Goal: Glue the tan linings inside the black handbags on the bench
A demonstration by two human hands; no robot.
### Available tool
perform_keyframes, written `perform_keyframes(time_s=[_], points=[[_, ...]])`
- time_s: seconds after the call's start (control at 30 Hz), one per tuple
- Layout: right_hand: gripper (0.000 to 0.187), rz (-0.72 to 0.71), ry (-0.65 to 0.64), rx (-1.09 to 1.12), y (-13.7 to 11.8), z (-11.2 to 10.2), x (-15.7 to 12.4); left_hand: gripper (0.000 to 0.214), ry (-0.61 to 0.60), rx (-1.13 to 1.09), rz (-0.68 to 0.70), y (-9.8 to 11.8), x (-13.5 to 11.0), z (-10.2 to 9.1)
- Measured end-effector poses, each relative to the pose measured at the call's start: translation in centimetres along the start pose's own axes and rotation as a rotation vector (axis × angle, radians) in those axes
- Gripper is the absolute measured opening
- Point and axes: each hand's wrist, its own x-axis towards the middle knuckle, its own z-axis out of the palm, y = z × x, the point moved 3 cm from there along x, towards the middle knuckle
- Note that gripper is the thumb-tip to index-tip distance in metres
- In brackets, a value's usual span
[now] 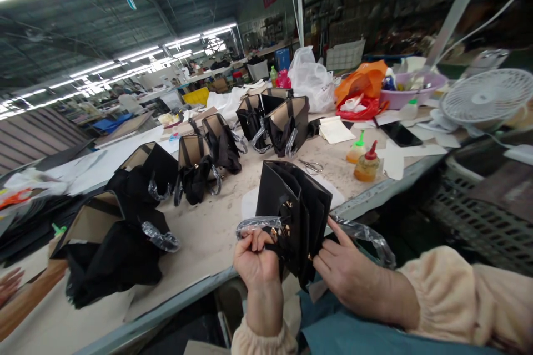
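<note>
I hold a black handbag (297,205) upright at the near edge of the work table (208,233). My left hand (255,260) is closed around its plastic-wrapped handle (258,224) on the left side. My right hand (347,272) presses flat against the bag's right side, fingers partly spread, touching the other plastic-wrapped handle (366,236). The bag's pleated gussets face me.
Several more black bags (200,163) with tan linings stand in a row across the table. Scissors (311,166), two glue bottles (366,163), a phone (400,134), plastic bags (310,77), a basin (410,94) and a white fan (489,97) lie to the right. Another person's hand (9,284) shows at the far left.
</note>
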Motion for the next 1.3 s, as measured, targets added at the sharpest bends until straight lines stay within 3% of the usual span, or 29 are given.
perform_keyframes(time_s=[0.17,0.3,0.43,0.57,0.7,0.87,1.0,1.07,1.17,1.3], points=[[0.028,-0.04,0.024,-0.043,-1.5,1.7,-0.9,0.03,0.067,-0.095,-0.026,-0.4,0.4,0.1],[0.007,-0.033,-0.24,0.059,-1.8,2.5,-0.7,0.029,0.05,-0.072,0.009,-0.2,0.4,0.4],[0.01,0.109,-0.487,0.298,-1.0,1.9,0.3,0.027,-0.042,-0.017,0.05,0.4,0.9,0.8],[0.015,0.179,-0.595,0.457,-0.7,2.1,0.6,0.029,-0.044,0.02,0.063,0.2,1.4,0.6],[0.009,0.168,-0.684,0.449,-1.1,4.0,-0.1,0.027,-0.133,0.1,0.066,-0.5,1.7,0.3],[0.015,0.072,-0.786,0.487,-2.1,6.3,-0.5,0.024,-0.092,0.097,0.09,-0.7,1.9,-0.2],[0.017,0.154,-0.849,0.662,-1.7,5.9,0.0,0.023,-0.171,0.137,0.123,0.0,1.7,-0.4],[0.016,0.174,-0.825,0.805,-1.1,4.8,0.0,0.023,-0.172,0.148,0.162,0.6,1.3,-0.6],[0.017,0.242,-0.638,0.94,1.0,2.7,-0.2,0.023,-0.104,0.151,0.232,1.4,0.4,-1.1],[0.022,0.434,-0.269,0.613,5.9,1.1,-0.7,0.022,-0.03,0.18,0.244,1.7,-0.4,-1.9]])
